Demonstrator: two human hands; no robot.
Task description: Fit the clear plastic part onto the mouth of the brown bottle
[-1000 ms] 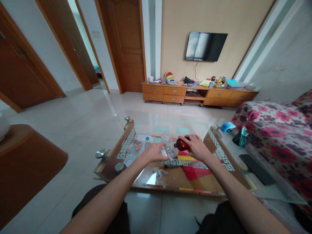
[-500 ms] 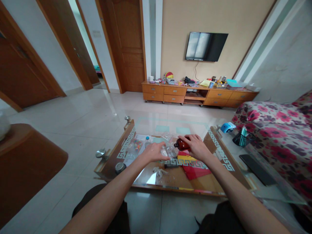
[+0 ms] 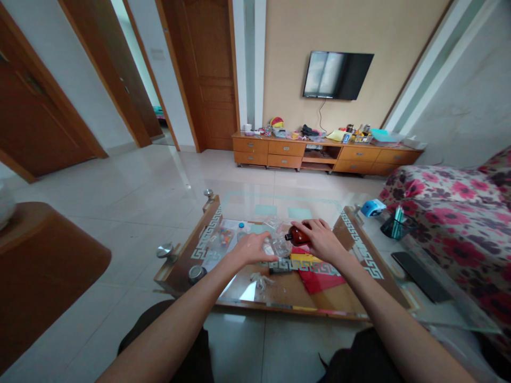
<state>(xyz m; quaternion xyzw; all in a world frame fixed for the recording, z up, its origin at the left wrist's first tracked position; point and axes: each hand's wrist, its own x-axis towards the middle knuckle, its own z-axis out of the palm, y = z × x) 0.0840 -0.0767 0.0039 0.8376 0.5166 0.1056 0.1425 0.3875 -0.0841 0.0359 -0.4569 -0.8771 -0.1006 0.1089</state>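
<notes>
My right hand [image 3: 319, 240] is wrapped round a dark brown bottle [image 3: 298, 236], which is tilted on its side with its narrow neck pointing left. Just left of it, my left hand [image 3: 253, 249] curves its thumb and fingers round a clear container [image 3: 272, 246]. The bottle's mouth is close to that container, above the glass table [image 3: 243, 290]. More clear plastic [image 3: 275, 223] lies behind the hands. A blue-capped bottle [image 3: 241, 230] stands beyond my left hand. Whether any liquid flows is too small to tell.
A round dark tin [image 3: 196, 274] is by my left forearm. Red cloth [image 3: 319, 281] shows at the table's middle right. On the right are a pen holder [image 3: 397, 226], a black phone-like slab [image 3: 421, 276] and a blue item [image 3: 373, 208]. A wooden cabinet [image 3: 285, 149] stands ahead.
</notes>
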